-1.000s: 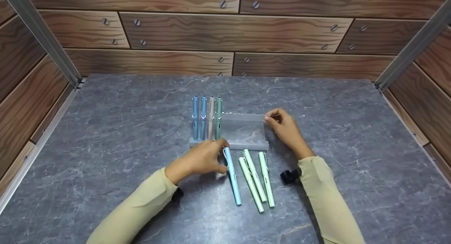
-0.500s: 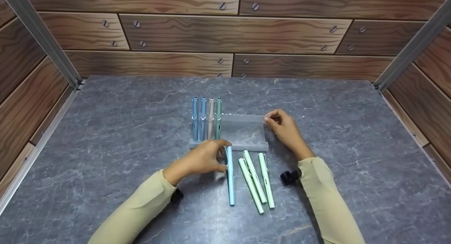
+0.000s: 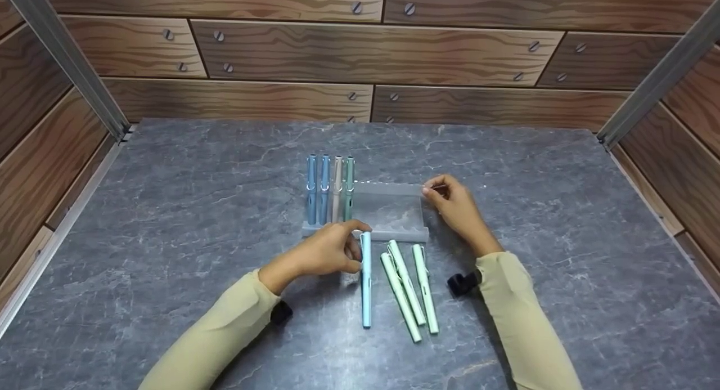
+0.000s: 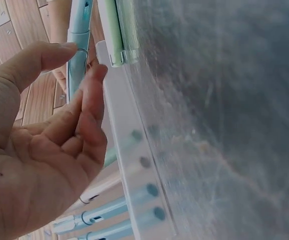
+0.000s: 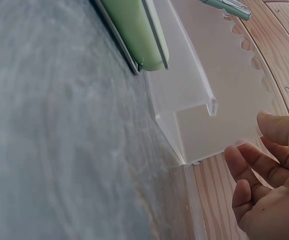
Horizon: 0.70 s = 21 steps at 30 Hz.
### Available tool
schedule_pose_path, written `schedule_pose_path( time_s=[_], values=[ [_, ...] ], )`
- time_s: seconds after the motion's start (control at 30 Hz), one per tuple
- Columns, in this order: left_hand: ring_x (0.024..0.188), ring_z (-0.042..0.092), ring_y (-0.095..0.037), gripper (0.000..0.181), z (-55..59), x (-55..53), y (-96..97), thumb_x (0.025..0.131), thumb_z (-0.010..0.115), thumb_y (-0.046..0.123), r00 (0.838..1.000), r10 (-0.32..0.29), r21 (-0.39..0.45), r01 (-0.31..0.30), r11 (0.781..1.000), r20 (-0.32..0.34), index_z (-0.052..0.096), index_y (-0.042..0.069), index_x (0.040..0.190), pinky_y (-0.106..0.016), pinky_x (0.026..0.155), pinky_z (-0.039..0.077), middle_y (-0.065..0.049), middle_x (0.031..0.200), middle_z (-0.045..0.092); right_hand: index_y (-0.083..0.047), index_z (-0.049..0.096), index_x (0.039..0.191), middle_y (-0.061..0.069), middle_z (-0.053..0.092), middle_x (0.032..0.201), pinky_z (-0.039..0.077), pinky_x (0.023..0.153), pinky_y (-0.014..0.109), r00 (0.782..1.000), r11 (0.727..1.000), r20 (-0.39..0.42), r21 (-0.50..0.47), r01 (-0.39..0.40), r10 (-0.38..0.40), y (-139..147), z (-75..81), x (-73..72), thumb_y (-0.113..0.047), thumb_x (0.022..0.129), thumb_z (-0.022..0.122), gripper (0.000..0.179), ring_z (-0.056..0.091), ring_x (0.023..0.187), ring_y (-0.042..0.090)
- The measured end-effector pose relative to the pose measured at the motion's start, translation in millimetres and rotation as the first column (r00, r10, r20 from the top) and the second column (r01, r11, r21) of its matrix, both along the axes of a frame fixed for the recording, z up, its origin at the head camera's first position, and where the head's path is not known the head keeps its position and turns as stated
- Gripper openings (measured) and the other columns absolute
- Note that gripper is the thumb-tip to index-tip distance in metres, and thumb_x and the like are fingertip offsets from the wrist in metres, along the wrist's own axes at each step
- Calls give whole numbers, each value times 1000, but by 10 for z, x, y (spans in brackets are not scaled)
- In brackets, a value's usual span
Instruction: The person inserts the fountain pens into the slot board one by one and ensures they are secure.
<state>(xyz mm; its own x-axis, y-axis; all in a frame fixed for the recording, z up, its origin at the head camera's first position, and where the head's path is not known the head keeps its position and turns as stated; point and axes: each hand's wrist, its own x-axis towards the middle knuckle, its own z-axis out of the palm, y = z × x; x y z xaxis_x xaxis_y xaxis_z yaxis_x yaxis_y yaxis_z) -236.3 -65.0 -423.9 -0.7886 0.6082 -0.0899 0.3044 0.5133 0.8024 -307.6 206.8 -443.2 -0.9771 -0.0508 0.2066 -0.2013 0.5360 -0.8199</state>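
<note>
My left hand (image 3: 326,252) pinches a light blue pen (image 3: 367,288) near its clip end, between thumb and fingertips. In the left wrist view, the thumb lies against the pen (image 4: 78,37) by its clip ring. Behind that hand stands a clear pen stand (image 3: 388,233) with a scalloped back edge. Its left side holds two blue pens (image 3: 318,196), one beige pen (image 3: 337,190) and one darker green pen (image 3: 350,182). At the stand's upper right corner, my right hand (image 3: 458,207) grips the edge between thumb and fingers; the right wrist view shows this hand (image 5: 272,175) at the clear panel.
Three pale green pens (image 3: 400,297) lie in front of the stand, right of the light blue pen; two of them touch. The grey marbled table (image 3: 197,182) is bordered by wood-patterned walls (image 3: 360,52) and metal posts (image 3: 79,69).
The light blue pen's lower end has swung left, so the pen now points straight toward me instead of slanting. My left hand has shifted only slightly; my right hand stays at the stand's corner.
</note>
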Motion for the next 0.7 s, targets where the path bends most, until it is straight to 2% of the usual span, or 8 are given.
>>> schedule_pose_path(
  time_s=[0.17,0.47,0.53,0.7],
  values=[
    [68,61,-11,67,-18,-13,-26,76,72,-3,996,20,54,-25,998,92,45,3,136,-26,63,53,-7,81,68,2,61,102,17,66,101,43,68,16,1000,1000,11,-6,4,-3,-5,4,2,-12,93,63,17,56,82,7],
    [74,64,-13,60,-24,-24,-25,76,71,-6,988,51,77,-62,995,146,47,3,131,-28,69,56,-8,86,69,2,61,102,17,66,102,44,70,16,1000,1000,9,-14,5,-5,-9,3,4,-12,93,63,17,57,83,8],
    [76,65,-13,57,-22,-25,-22,76,70,-6,987,52,70,-63,996,149,49,3,129,-28,72,56,-9,88,71,1,61,103,17,67,103,44,70,16,1000,1000,10,-12,6,-6,-8,5,3,-12,93,63,17,57,85,8],
    [72,63,-11,55,-22,-33,-17,76,72,-3,995,31,30,-34,999,90,51,2,126,-26,69,54,-9,87,70,1,61,103,17,66,104,44,70,17,1000,1000,14,0,3,-3,0,17,2,-13,93,63,17,57,86,9]
  ],
)
